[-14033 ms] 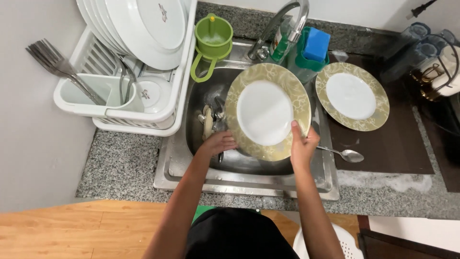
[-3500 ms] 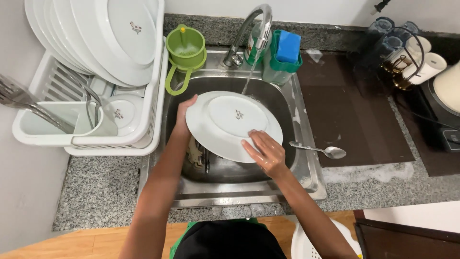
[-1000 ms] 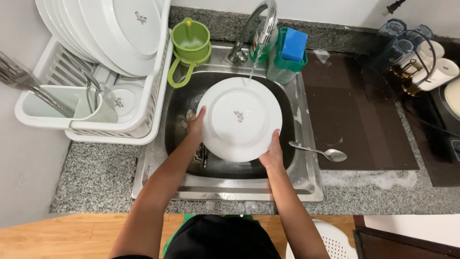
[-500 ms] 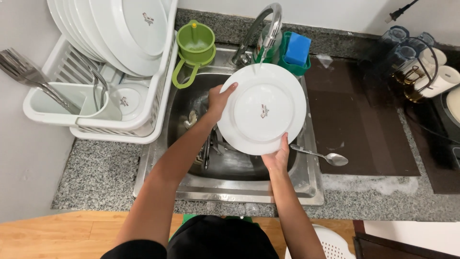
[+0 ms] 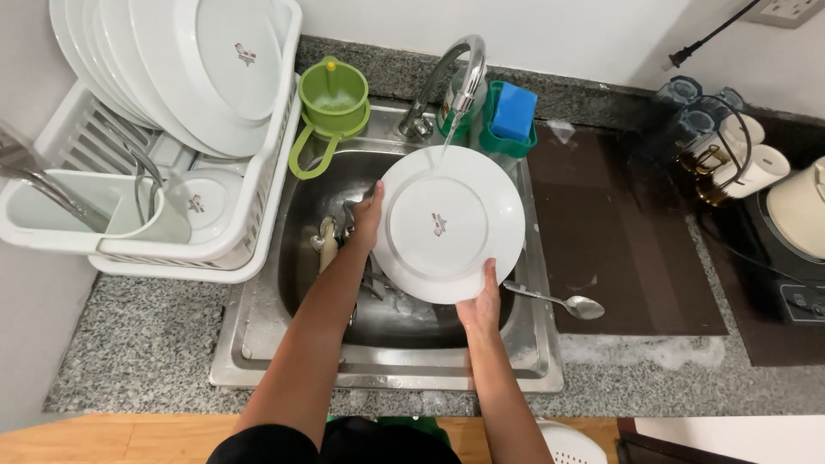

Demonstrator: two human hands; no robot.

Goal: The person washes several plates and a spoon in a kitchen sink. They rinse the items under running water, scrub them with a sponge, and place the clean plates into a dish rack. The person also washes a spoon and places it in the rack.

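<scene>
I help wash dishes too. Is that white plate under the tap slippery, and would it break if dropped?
Probably slippery: water from the tap runs onto the white plate. Both hands, left hand and right hand, grip its rim. It looks stiff, likely ceramic, so breakable against the steel sink.

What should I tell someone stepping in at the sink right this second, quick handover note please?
Left hand: grips the white plate at its left rim.
Right hand: holds the plate's lower rim.
The plate is held over the sink with water from the faucet running onto its top edge.
Done: several white plates stand in the drying rack.
Left: cutlery in the sink bottom, and a spoon lying on the sink's right edge.
</scene>
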